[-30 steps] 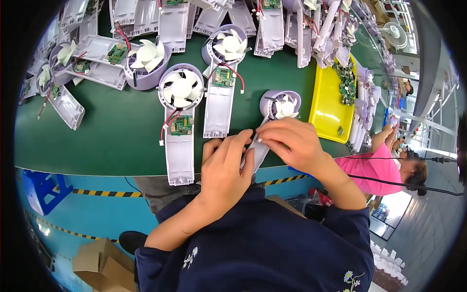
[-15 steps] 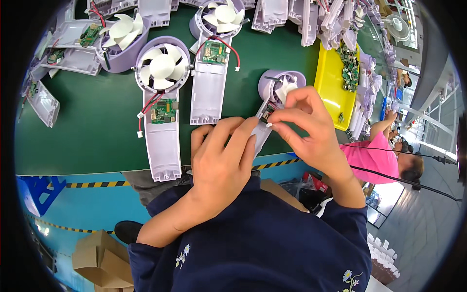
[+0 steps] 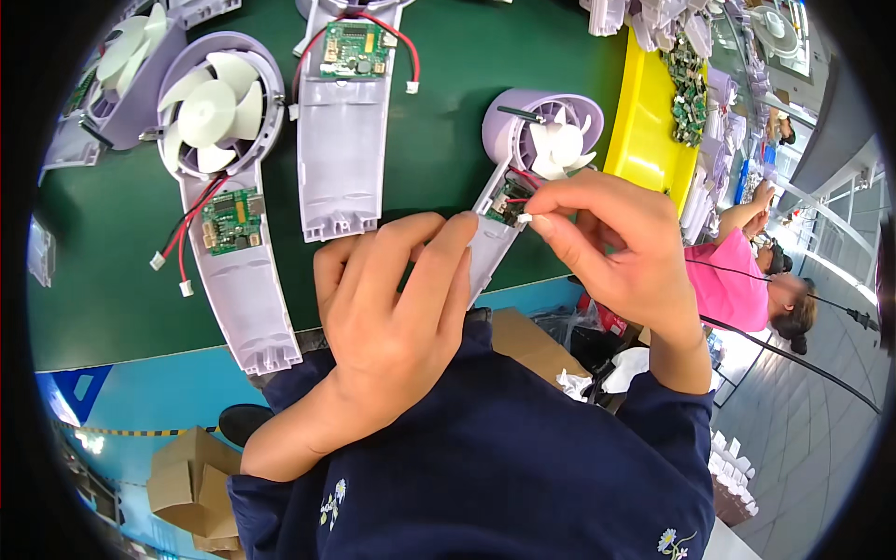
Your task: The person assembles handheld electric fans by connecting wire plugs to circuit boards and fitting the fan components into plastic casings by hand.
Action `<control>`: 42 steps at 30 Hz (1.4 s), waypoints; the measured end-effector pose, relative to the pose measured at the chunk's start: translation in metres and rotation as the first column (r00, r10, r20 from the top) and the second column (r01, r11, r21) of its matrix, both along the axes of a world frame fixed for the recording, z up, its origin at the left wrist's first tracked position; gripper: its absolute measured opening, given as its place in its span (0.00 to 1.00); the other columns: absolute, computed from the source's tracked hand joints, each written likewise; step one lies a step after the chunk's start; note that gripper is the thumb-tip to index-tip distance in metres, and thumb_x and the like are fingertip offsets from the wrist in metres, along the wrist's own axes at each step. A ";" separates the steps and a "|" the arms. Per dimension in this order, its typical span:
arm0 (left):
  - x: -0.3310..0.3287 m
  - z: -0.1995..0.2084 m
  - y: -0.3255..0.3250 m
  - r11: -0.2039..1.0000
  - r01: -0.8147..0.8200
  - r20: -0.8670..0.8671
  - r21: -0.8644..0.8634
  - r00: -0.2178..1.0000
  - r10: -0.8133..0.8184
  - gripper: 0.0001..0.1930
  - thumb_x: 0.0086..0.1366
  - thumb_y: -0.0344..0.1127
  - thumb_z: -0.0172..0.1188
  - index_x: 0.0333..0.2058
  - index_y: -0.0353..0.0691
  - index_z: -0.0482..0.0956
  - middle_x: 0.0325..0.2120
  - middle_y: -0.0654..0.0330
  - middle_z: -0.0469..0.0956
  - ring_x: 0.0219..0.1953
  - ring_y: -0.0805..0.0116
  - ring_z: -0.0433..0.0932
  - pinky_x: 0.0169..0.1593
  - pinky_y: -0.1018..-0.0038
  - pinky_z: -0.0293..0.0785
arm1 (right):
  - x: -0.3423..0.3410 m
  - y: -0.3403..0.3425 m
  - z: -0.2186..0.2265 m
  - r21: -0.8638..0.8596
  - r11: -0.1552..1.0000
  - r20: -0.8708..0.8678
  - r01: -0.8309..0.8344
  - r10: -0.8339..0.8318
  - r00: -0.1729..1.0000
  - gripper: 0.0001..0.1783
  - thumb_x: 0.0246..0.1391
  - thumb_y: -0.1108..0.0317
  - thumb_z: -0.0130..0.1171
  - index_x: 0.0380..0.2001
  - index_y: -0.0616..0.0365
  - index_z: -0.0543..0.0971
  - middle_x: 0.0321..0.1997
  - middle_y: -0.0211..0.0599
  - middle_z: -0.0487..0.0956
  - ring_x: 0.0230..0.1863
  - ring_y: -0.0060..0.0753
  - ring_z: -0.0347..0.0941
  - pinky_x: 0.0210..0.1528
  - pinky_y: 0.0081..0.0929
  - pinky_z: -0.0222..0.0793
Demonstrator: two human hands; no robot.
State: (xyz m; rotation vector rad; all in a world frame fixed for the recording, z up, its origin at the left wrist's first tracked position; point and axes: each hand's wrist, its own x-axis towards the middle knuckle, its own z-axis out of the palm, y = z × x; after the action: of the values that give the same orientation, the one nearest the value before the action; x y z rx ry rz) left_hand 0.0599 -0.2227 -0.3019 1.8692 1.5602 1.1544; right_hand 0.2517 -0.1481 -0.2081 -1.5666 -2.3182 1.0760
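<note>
The white plug is pinched by the right hand beside the circuit board; the handle is best kept still, the plug straight; whether the left hand is closed cannot be told.

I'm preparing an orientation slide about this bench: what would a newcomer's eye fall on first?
Probably the bright yellow tray at upper right, with green circuit boards heaped along its right side. Next, perhaps, the large white fan at upper left. Then the right hand, right of centre, its thumb and forefinger at a small white connector beside a lavender handle.
</note>
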 end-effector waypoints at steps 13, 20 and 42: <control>0.007 0.004 0.004 1.000 -0.025 0.127 0.012 0.992 0.023 0.18 0.51 0.24 0.70 0.43 0.41 0.86 0.26 0.70 0.70 0.23 0.75 0.70 0.36 0.71 0.63 | -0.005 0.006 0.003 0.120 0.980 0.145 -0.156 0.138 0.980 0.08 0.53 0.76 0.69 0.36 0.56 0.81 0.37 0.35 0.79 0.30 0.33 0.79 0.29 0.29 0.73; 0.018 0.003 0.010 0.999 -0.020 0.218 -0.041 0.975 0.028 0.17 0.54 0.22 0.72 0.44 0.40 0.85 0.34 0.62 0.79 0.32 0.60 0.76 0.35 0.66 0.70 | -0.012 0.007 0.004 0.176 0.967 0.256 -0.184 0.135 0.957 0.09 0.50 0.74 0.71 0.33 0.53 0.81 0.56 0.39 0.72 0.30 0.32 0.74 0.30 0.30 0.71; 0.012 0.011 0.022 0.962 0.103 0.486 -0.254 0.873 0.035 0.07 0.62 0.24 0.70 0.39 0.35 0.84 0.31 0.58 0.76 0.26 0.61 0.80 0.30 0.67 0.76 | 0.001 0.015 -0.004 0.528 0.722 0.286 -0.447 0.344 0.894 0.16 0.40 0.77 0.75 0.36 0.53 0.87 0.50 0.34 0.82 0.43 0.36 0.78 0.34 0.30 0.73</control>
State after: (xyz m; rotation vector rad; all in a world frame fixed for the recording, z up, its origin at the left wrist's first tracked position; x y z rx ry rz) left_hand 0.0724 -0.2009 -0.2909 1.2900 1.3086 1.2063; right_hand 0.2529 -0.1328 -0.2119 -0.9692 -2.8039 0.1998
